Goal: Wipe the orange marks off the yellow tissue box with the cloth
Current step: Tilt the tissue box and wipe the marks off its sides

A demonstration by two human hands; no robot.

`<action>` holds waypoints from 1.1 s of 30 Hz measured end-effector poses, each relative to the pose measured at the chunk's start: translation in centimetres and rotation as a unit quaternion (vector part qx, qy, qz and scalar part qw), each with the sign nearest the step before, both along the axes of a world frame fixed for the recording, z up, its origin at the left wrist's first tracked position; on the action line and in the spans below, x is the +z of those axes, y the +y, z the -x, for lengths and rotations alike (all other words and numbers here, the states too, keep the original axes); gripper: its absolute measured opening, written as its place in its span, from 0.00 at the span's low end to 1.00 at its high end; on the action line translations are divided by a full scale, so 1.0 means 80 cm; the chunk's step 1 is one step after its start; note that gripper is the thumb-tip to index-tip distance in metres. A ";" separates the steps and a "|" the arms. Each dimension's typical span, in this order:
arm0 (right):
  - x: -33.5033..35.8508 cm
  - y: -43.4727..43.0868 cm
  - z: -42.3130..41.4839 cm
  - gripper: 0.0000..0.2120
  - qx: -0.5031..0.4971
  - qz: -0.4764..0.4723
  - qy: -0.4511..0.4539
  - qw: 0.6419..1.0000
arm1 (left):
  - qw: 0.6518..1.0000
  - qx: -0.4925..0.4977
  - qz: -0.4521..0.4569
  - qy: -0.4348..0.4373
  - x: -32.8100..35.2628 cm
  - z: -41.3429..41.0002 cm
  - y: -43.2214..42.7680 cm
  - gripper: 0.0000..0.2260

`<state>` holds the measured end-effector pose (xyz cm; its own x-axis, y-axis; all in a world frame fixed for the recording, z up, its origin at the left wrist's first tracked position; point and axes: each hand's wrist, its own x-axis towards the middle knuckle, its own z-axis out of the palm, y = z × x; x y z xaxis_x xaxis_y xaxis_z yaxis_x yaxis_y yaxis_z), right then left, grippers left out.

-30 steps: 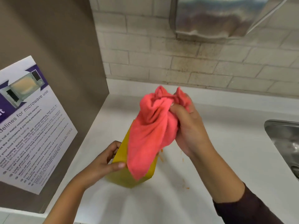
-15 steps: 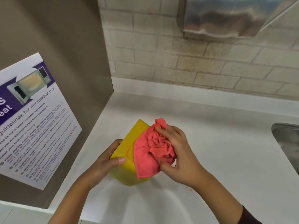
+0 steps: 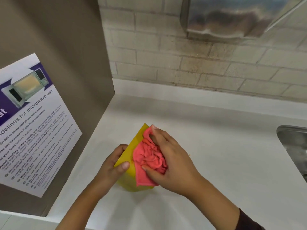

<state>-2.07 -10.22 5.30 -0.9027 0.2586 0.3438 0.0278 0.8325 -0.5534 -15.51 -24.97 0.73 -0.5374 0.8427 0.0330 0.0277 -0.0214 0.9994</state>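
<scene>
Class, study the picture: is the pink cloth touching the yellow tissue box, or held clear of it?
Touching. The head view shows the cloth bunched under the right hand and pressed against the tissue box, with no gap.

Kitchen corner: white counter (image 3: 216, 143), pale brick wall (image 3: 166, 60).
Brown panel (image 3: 63, 39) at 9 o'clock carries a microwave-use notice (image 3: 36, 130); steel dispenser (image 3: 232, 17) mounted at 1 o'clock, staining beneath it; steel sink (image 3: 294, 143) edge at 3 o'clock.
</scene>
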 end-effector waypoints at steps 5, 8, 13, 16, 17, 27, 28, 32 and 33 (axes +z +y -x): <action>-0.008 0.011 -0.011 0.34 0.008 -0.023 0.057 0.998 | 1.000 0.008 -0.009 -0.007 -0.004 -0.005 0.004 0.32; -0.011 0.023 -0.016 0.29 -0.011 -0.018 0.069 0.997 | 0.999 0.023 -0.022 0.007 -0.009 -0.008 0.009 0.35; -0.010 0.021 -0.002 0.29 -0.106 0.111 0.080 0.985 | 0.998 0.044 -0.029 0.019 -0.016 -0.016 0.019 0.31; -0.008 0.011 0.011 0.30 -0.133 0.172 0.099 0.971 | 0.998 0.047 -0.029 0.024 -0.019 -0.021 0.023 0.26; -0.007 0.005 0.014 0.29 -0.124 0.160 0.104 0.974 | 0.998 0.048 -0.032 0.020 -0.020 -0.021 0.022 0.23; -0.016 0.021 -0.012 0.27 0.028 -0.009 0.111 0.993 | 0.998 0.041 -0.050 0.011 -0.021 -0.018 0.024 0.31; -0.017 0.027 -0.014 0.27 0.019 -0.004 0.110 0.994 | 0.998 0.046 -0.049 0.012 -0.021 -0.017 0.024 0.32; -0.013 0.029 -0.007 0.26 -0.134 0.120 0.098 0.979 | 0.998 0.056 -0.039 0.012 -0.021 -0.019 0.025 0.34; -0.013 0.025 -0.002 0.25 -0.167 0.137 0.105 0.971 | 0.998 0.056 -0.037 0.015 -0.021 -0.020 0.026 0.34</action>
<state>-1.92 -8.26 4.25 -0.6711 0.6320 0.3876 0.1335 0.6173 -0.7753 -13.93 -22.93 -0.95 -0.6251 0.7726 0.1110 0.0637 -0.0912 0.9938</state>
